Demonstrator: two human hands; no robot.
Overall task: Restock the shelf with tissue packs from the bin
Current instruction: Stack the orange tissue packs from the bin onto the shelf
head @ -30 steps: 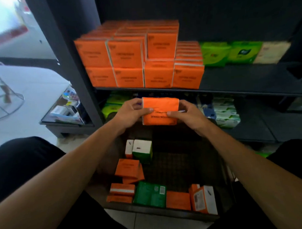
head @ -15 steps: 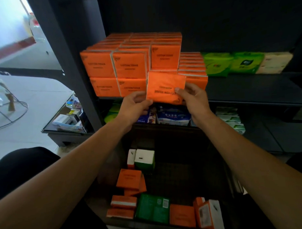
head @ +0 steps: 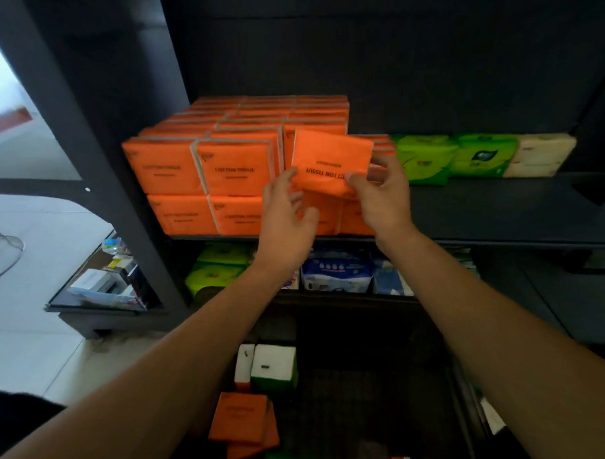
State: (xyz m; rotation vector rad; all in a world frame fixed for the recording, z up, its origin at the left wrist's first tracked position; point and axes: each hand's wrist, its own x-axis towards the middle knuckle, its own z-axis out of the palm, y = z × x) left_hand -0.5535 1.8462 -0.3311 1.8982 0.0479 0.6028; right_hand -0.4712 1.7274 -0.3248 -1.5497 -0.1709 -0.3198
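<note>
I hold an orange tissue pack (head: 331,159) up in front of the orange stack (head: 237,169) on the dark shelf (head: 499,215), its print upside down and the pack tilted a little. My right hand (head: 384,195) pinches its lower right edge, thumb on the front. My left hand (head: 287,216) is just below the lower left corner with fingers relaxed and spread, the fingertips at the pack's edge. The dark bin (head: 368,398) lies below with more orange packs (head: 239,417) in it.
Green packs (head: 425,159) and a cream pack (head: 542,155) sit right of the orange stack, with bare shelf board in front of them. A white-and-green box (head: 275,367) stands in the bin. The lower shelf holds green (head: 216,266) and blue-white packs (head: 337,272). A shelf post (head: 96,168) stands at left.
The orange pack rose from above the bin to the level of the shelf stack. My left hand loosened its grip and now only reaches the pack's edge with its fingertips.
</note>
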